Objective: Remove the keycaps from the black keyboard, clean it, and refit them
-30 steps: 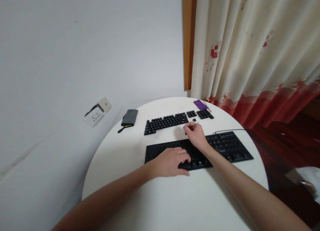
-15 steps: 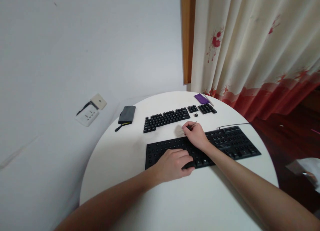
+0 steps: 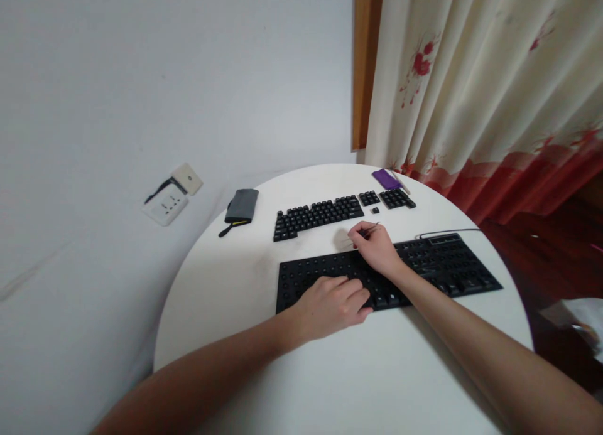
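My right hand (image 3: pixel 375 247) is closed around a small keycap puller (image 3: pixel 363 233) with a dark middle and thin metal wires sticking out. It is over the back edge of the black keyboard (image 3: pixel 438 265), whose left and middle parts show bare switch stems. My left hand (image 3: pixel 336 300) lies on the keyboard's front edge with fingers curled and thumb pressed in; what is under the fingers is hidden. Behind the keyboard, removed black keycaps (image 3: pixel 320 214) stand in rows, with a smaller block (image 3: pixel 369 198), a number-pad block (image 3: pixel 397 199) and one loose keycap (image 3: pixel 375 210).
Everything lies on a round white table (image 3: pixel 211 309). A grey pouch (image 3: pixel 242 204) with a black strap sits at the back left, and a purple cloth (image 3: pixel 385 179) at the back right. The keyboard cable (image 3: pixel 447 231) runs off rightward. A wall socket (image 3: pixel 166 204) and curtain (image 3: pixel 471 108) are nearby.
The view has shifted slightly, moving the table and keyboard up and right in the picture. My left fingers have curled in, covering the dark gap above the thumb. The right hand keeps its hold.
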Demonstrator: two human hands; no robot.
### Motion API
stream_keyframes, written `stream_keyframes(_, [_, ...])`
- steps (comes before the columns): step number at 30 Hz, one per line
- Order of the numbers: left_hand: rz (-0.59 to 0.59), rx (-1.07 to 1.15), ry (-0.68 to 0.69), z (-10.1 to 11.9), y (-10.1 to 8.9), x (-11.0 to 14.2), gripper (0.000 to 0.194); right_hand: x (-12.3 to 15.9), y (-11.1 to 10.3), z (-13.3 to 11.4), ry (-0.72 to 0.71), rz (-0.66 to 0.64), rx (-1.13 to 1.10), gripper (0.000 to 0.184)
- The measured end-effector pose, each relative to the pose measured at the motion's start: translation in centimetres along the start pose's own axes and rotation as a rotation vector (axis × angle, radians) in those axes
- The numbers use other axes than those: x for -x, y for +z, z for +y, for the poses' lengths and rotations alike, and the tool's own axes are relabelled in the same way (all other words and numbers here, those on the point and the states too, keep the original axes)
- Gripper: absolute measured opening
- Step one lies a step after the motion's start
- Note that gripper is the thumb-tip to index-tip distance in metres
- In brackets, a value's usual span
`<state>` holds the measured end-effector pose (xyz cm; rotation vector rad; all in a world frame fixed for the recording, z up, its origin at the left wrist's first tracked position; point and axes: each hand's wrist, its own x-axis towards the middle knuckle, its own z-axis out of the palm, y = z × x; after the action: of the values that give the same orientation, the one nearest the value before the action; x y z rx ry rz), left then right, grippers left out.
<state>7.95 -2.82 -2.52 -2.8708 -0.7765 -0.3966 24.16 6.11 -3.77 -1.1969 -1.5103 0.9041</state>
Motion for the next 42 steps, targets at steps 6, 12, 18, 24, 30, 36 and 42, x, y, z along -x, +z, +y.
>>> stream_keyframes(6, [0.121,0.001,-0.047,0.3,-0.4,-0.2,0.016,0.1,0.0,0.2,-0.01,-0.016,0.026,0.017])
stream_keyframes(12, [0.328,0.387,-0.214,-0.7,-1.2,-0.2,0.018,0.2,0.0,0.2,-0.01,-0.024,0.024,0.017])
stream_keyframes(18, [0.457,0.582,-0.449,-2.4,-3.3,-0.5,0.018,0.1,-0.1,0.3,-0.015,-0.026,0.0,0.017])
stream_keyframes(24, [0.546,0.492,-0.547,-7.1,-3.6,0.0,0.022,0.0,-0.1,0.2,0.019,-0.026,0.007,0.021])
stream_keyframes(30, [0.434,0.359,-0.474,-8.3,-2.5,0.6,0.028,0.9,-0.6,-1.7,-0.338,-0.051,0.088,0.031])
stream_keyframes(36, [0.385,0.287,-0.397,-7.1,-1.8,0.7,0.028,2.3,-0.3,-3.2,-0.466,-0.335,0.136,0.017])
stream_keyframes(42, [0.349,0.273,-0.41,-8.4,-2.4,1.0,0.027,1.5,-1.0,-2.7,-0.495,-0.206,0.194,0.014])
